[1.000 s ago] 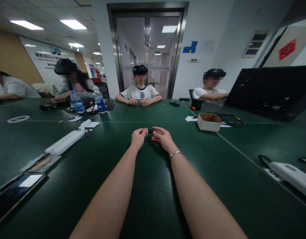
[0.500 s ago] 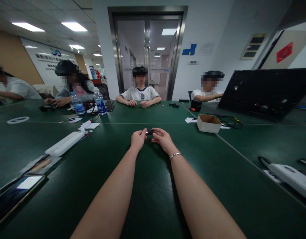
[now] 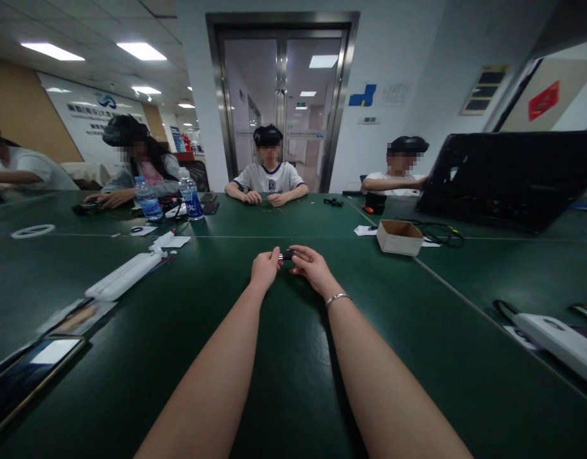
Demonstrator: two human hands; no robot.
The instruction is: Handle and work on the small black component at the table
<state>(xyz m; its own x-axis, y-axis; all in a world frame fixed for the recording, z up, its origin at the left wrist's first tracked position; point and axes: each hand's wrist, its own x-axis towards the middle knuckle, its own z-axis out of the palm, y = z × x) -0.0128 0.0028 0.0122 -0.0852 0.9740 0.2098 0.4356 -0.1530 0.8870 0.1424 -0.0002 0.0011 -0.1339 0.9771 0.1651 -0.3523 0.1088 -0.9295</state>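
Between my two hands, over the middle of the green table [image 3: 293, 357], is a small black object [image 3: 287, 255] with a shiny silvery part toward its left end. It is too small to name its kind. My left hand [image 3: 265, 269] pinches the silvery end between thumb and fingers. From the other side, the fingers of my right hand [image 3: 312, 264] close on the black end. A metal bracelet [image 3: 338, 298] circles my right wrist. My fingers hide part of the small object.
To the left lie a phone [image 3: 32, 376], a long white packet [image 3: 125, 275] and two water bottles [image 3: 192, 196]. On the right are an open box [image 3: 400, 238], cables [image 3: 446, 234], a white power strip [image 3: 561, 344] and a large black screen [image 3: 508, 182]. Several people wearing headsets sit around.
My hands stay almost in place around the small black object, with slightly more of its silvery end showing. The view has shifted very slightly.
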